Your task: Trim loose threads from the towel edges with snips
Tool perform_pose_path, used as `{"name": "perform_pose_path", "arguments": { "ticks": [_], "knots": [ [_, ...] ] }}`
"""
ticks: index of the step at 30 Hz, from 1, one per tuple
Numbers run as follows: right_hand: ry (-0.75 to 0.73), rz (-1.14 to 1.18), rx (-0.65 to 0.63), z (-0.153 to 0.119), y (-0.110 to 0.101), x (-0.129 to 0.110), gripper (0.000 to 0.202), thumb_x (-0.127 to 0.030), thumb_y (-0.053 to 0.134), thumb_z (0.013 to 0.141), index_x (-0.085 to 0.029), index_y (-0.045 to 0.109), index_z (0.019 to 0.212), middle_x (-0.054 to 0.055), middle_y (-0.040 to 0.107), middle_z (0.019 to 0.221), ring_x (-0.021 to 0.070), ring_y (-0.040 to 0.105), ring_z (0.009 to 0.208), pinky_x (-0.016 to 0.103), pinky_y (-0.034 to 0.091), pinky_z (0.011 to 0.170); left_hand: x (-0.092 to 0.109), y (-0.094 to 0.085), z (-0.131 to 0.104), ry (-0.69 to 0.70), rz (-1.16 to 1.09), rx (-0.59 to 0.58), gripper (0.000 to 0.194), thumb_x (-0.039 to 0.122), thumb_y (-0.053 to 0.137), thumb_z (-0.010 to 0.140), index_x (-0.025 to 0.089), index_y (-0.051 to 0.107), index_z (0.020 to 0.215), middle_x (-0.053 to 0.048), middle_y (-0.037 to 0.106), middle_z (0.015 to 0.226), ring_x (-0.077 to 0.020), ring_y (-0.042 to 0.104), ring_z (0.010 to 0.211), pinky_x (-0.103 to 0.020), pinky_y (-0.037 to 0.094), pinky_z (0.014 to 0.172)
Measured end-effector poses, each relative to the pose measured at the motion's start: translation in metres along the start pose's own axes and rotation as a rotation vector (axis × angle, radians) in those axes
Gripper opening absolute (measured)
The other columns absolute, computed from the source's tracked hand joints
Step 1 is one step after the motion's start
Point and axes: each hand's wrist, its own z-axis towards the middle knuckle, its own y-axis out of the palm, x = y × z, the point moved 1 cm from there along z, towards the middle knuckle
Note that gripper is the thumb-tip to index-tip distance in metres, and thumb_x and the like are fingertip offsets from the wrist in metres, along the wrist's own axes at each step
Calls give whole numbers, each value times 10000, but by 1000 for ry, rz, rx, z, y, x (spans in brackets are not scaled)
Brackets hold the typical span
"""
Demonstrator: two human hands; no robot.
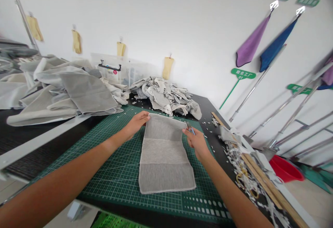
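A grey rectangular cloth (163, 151) with pale edges and two cross seams hangs or lies over the green cutting mat (114, 158). My left hand (137, 122) pinches its far left corner. At the far right corner, my right hand (196, 139) is closed round small scissors (190, 129) with blue on them, and its fingertips touch the cloth. Whether the blades are open is too small to tell.
Behind the mat lies a pile of grey cloth pieces (166, 94); a larger heap (78, 89) is at left. A clear plastic box (111, 67) stands behind. White scraps (234, 158) and wooden strips (265, 179) line the right edge, near a red basin (284, 169).
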Motion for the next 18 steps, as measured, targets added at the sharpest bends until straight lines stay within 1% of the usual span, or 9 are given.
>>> {"name": "perform_pose_path", "arguments": {
  "ticks": [5,7,10,13,18],
  "knots": [
    [-7,49,12,-3,-2,0,332,-468,729,780,-196,552,851,-120,245,491,51,156,401,205,84,377,-7,4,-2,-38,-24,-20,394,481,591,857,196,611,1128,-47,665,1028,-188,595,926,-272,468,764],
    [3,79,23,-2,-2,3,343,-477,732,772,-193,565,867,-122,233,502,52,151,401,206,80,371,-10,5,-2,-35,-16,-18,386,486,580,867,196,618,1119,-45,646,1035,-180,580,913,-260,465,743],
    [9,107,37,-2,0,7,364,-497,733,762,-190,582,887,-121,240,510,54,156,401,207,86,364,-14,5,-2,-43,-6,-23,384,509,567,872,185,628,1069,-37,621,982,-170,560,862,-249,463,705],
    [-12,82,58,-3,3,7,390,-505,736,757,-181,602,928,-115,269,504,57,183,403,208,109,367,-19,5,-2,-52,0,-19,385,523,572,864,182,623,1035,-28,611,944,-163,553,827,-240,458,678],
    [-45,-6,135,-5,4,7,450,-510,734,749,-162,639,1018,-103,321,506,66,222,419,214,166,385,-21,6,-1,-55,25,-19,403,533,575,854,198,616,1073,-20,626,917,-158,552,790,-230,449,652]
  ]
}}
